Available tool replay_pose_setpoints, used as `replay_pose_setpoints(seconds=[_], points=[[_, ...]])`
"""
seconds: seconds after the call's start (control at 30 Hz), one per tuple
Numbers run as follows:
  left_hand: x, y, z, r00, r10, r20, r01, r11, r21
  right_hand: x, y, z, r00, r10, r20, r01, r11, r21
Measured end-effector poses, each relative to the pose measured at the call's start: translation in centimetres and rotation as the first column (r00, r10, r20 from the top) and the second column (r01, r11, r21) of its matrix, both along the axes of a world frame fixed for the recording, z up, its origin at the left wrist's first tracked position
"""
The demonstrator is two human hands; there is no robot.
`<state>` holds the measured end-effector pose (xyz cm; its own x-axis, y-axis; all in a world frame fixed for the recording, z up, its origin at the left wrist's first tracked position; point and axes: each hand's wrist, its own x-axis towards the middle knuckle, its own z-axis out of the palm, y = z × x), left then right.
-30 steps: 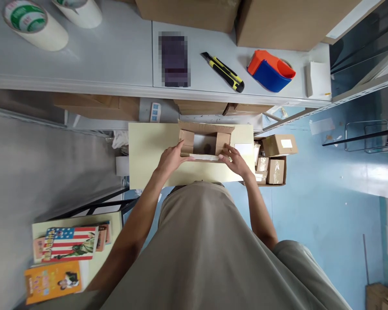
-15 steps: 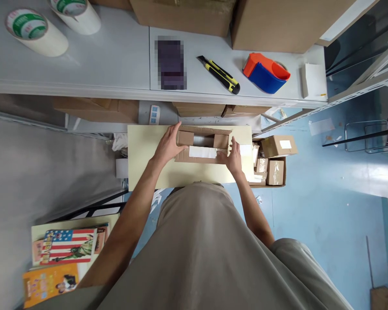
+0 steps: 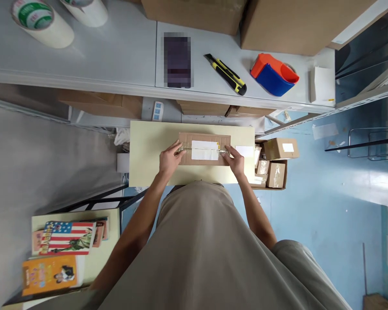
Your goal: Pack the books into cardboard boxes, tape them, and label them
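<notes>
A small cardboard box (image 3: 188,160) lies on the pale yellow board in front of me. Its two long top flaps are folded down and meet along a middle seam, with a cut white label (image 3: 204,154) across them. Clear tape shows at both ends of the seam. My left hand (image 3: 170,161) grips the left end, its fingertips at the seam. At the right end, my right hand (image 3: 235,162) pinches the box near the tape, thumb below and fingers above. The inside of the box is hidden.
On the grey shelf (image 3: 123,60) lie a utility knife (image 3: 225,74), a red-and-blue tape dispenser (image 3: 274,74) and tape rolls (image 3: 56,32). An open carton (image 3: 285,175) of small boxes stands right of the yellow board (image 3: 148,172). Books (image 3: 67,237) lie at lower left.
The box was open on top with its inside showing; its long flaps are now down and meeting. Both hands have shifted to the ends of the seam. The view has moved slightly.
</notes>
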<state>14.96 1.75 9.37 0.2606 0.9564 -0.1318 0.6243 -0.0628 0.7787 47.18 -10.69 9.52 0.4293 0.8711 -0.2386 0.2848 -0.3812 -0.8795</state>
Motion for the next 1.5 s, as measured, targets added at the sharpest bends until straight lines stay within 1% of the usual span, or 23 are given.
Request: replay_pose_setpoints(seconds=[0.07,0.13,0.23,0.33,0.4,0.57,0.7,0.8,0.87,0.97,1.03,1.1,1.17,1.23,1.3,1.4,1.5], points=[[-0.3,-1.0,0.0,0.999,0.039,0.015,-0.040,0.999,0.015,0.0,-0.1,-0.1,0.998,-0.039,-0.058,0.039,0.999,-0.005],[-0.8,-1.9,-0.1,0.997,0.068,0.039,-0.069,0.997,0.039,-0.2,-0.3,-0.1,0.994,-0.073,-0.084,0.072,0.997,-0.022],[-1.5,-2.8,-0.3,0.992,0.096,0.079,-0.101,0.993,0.057,-0.7,-0.7,-0.2,0.988,-0.093,-0.121,0.091,0.996,-0.022],[-1.9,-3.1,-0.7,0.986,0.127,0.109,-0.130,0.991,0.028,-1.3,-0.9,-0.4,0.975,-0.127,-0.182,0.126,0.992,-0.016],[-1.9,-3.2,-0.9,0.982,0.148,0.117,-0.149,0.989,-0.007,-1.5,-0.8,-0.6,0.964,-0.165,-0.207,0.160,0.986,-0.039],[-1.5,-3.5,-0.4,0.976,0.180,0.125,-0.172,0.983,-0.070,-1.3,-0.6,-0.9,0.937,-0.205,-0.282,0.191,0.979,-0.077],[-1.1,-3.6,0.3,0.978,0.191,0.078,-0.185,0.980,-0.078,-1.2,-0.7,-1.1,0.948,-0.172,-0.268,0.163,0.985,-0.057],[-0.9,-3.4,0.8,0.986,0.166,0.006,-0.166,0.986,-0.028,-1.2,-0.8,-1.2,0.958,-0.135,-0.251,0.137,0.991,-0.012],[-0.8,-3.3,1.0,0.988,0.147,-0.041,-0.147,0.989,0.011,-1.1,-0.8,-1.1,0.969,-0.109,-0.222,0.109,0.994,-0.013],[-0.7,-3.1,1.4,0.987,0.129,-0.097,-0.123,0.990,0.061,-0.8,-0.9,-0.8,0.989,-0.045,-0.138,0.043,0.999,-0.014],[-0.5,-3.0,1.8,0.983,0.117,-0.139,-0.104,0.990,0.095,-0.3,-1.0,-0.5,0.996,0.037,-0.080,-0.036,0.999,0.013],[0.1,-2.9,2.4,0.979,0.096,-0.182,-0.073,0.989,0.129,0.3,-1.2,0.1,0.989,0.146,-0.006,-0.146,0.989,0.016],[1.1,-2.8,3.3,0.975,0.067,-0.213,-0.032,0.986,0.164,0.9,-1.3,1.0,0.967,0.241,0.085,-0.240,0.971,-0.018],[2.4,-2.6,4.5,0.975,0.042,-0.220,0.002,0.981,0.195,1.7,-1.1,2.1,0.937,0.306,0.169,-0.304,0.952,-0.040],[4.0,-2.1,5.8,0.982,0.014,-0.190,0.030,0.973,0.229,2.8,-0.6,3.8,0.909,0.345,0.234,-0.352,0.936,-0.009],[7.5,-0.8,8.3,0.996,-0.047,-0.079,0.069,0.949,0.307,5.6,1.1,7.2,0.882,0.345,0.321,-0.395,0.912,0.107],[12.1,1.3,11.1,0.989,-0.145,0.038,0.119,0.912,0.392,9.5,4.1,11.5,0.853,0.256,0.455,-0.377,0.905,0.199]])
